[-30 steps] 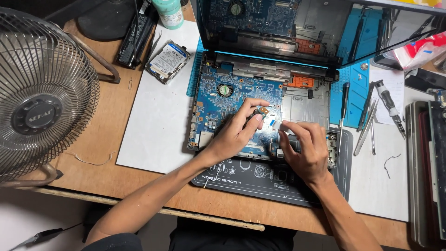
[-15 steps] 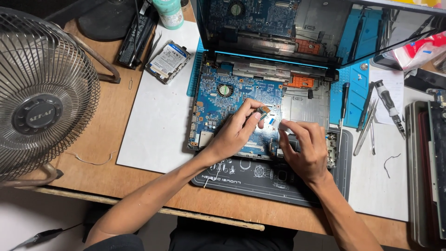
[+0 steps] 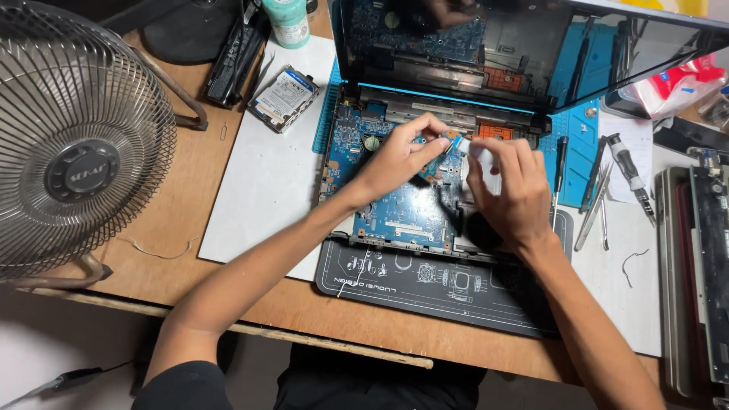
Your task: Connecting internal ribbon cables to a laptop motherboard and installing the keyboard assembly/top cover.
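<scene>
An opened laptop lies before me with its blue motherboard (image 3: 395, 216) exposed and its dark screen (image 3: 524, 53) tilted up behind. My left hand (image 3: 399, 159) reaches over the board. Its thumb and forefinger pinch the blue-tipped end of a flat ribbon cable (image 3: 453, 140) near the hinge. My right hand (image 3: 509, 193) comes in from the right, and its fingertips hold the white part of the same cable, right beside the left fingers. The connector under the fingers is hidden.
A black work mat (image 3: 425, 285) and a white sheet (image 3: 258, 197) lie under the laptop. At the back left are a bare hard drive (image 3: 282, 97) and a green bottle (image 3: 287, 19), with a metal fan (image 3: 76, 167) further left. To the right lie screwdrivers and tweezers (image 3: 607, 190) and another dismantled device (image 3: 702, 266).
Both hands have moved from the middle of the board toward the hinge. The right hand rose to meet the left fingers at the ribbon cable.
</scene>
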